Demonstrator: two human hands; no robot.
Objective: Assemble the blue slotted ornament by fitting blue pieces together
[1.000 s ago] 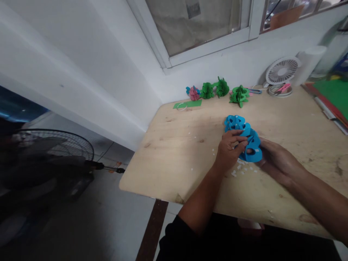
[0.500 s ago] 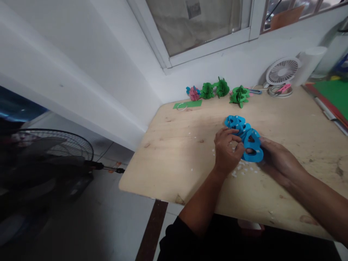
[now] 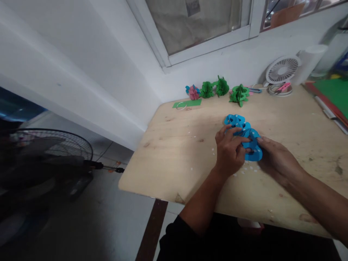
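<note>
A chain of blue foam cut-out pieces (image 3: 246, 135) lies on the wooden table (image 3: 176, 152) between my two hands. My left hand (image 3: 230, 152) pinches the near end of the blue pieces with thumb and fingers curled. From the right, my right hand (image 3: 276, 159) grips the same blue piece, its fingertips closed on the edge. Small white paper scraps (image 3: 244, 169) are scattered under and around the hands.
Three green foam flowers (image 3: 221, 88) and a pink one (image 3: 193, 92) stand along the back wall, with a green sheet (image 3: 187, 104). A small white fan (image 3: 282, 69), tape rolls and coloured sheets (image 3: 333, 98) are at the right. A black floor fan (image 3: 49, 156) stands left.
My left hand has shifted a little over the blue pieces and its fingers have closed tighter on them. The right hand has barely moved.
</note>
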